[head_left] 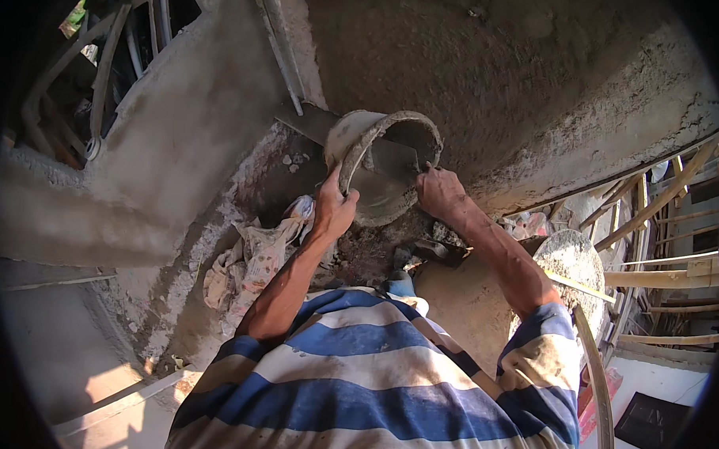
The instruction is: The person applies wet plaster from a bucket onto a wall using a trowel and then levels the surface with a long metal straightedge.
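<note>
A cement-crusted bucket [348,133] is tilted in front of me, its open mouth showing a wet grey coating inside. My left hand [332,206] is closed on the left of its rim. My right hand [441,194] is closed at the right of the rim; whether it also grips something inside, I cannot tell. A flat, straight-edged grey piece [299,126] lies just behind the bucket. Below and left of the bucket are crumpled, dirty sacks [247,264]. My striped shirt fills the bottom of the view.
A smooth cement wall [180,139] stands left, and rough, damp plaster [499,87] spans the top right. Bamboo and wooden poles [666,279] crowd the right. A round, speckled surface [572,256] is beside my right forearm. Curved strips [103,97] show through an opening at upper left.
</note>
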A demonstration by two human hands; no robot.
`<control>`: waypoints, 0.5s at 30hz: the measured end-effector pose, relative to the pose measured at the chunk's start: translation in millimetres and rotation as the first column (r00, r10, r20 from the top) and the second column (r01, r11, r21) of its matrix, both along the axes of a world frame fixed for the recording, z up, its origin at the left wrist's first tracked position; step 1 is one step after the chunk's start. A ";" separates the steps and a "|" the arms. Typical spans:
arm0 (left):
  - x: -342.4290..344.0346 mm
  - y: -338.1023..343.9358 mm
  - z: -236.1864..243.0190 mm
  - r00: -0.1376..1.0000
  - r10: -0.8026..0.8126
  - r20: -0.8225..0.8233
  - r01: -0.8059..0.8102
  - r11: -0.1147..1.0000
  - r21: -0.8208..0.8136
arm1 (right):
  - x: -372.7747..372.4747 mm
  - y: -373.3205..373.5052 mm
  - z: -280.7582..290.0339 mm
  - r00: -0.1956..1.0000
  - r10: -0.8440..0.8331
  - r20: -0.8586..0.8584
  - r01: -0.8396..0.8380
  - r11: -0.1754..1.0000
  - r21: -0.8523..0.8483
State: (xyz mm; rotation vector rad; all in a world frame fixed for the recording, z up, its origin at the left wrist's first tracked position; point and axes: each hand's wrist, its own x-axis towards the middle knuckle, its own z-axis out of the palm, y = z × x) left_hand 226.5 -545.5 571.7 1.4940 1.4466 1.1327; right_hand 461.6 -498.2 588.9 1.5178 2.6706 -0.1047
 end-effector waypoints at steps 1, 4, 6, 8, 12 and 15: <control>-11.4 1.3 -1.4 1.000 -0.028 -0.015 0.028 0.999 0.036 | -6.4 -5.9 -5.7 0.998 -0.051 -0.039 0.049 0.997 -0.057; -34.9 1.7 1.7 0.994 -0.097 -0.048 0.098 0.995 0.020 | -23.6 -28.1 -32.5 0.919 -0.131 -0.372 0.072 0.983 -0.168; -53.6 3.4 8.1 0.991 -0.131 -0.023 0.130 0.989 -0.064 | -41.7 -33.3 -42.6 0.815 -0.190 -0.547 0.017 0.952 -0.305; -66.3 7.4 -5.4 0.991 -0.131 -0.002 0.131 0.991 -0.012 | -58.6 -38.4 -52.9 0.724 -0.256 -0.640 -0.011 0.924 -0.382; -62.5 11.1 -0.6 0.998 -0.037 0.049 0.042 0.994 -0.101 | -79.5 -36.5 -66.0 0.430 -0.358 -0.829 -0.101 0.893 -0.438; -49.0 6.2 -3.3 0.959 0.109 0.262 -0.069 0.985 -0.156 | -76.6 -20.6 -55.9 0.454 -0.412 -0.790 -0.101 0.857 -0.506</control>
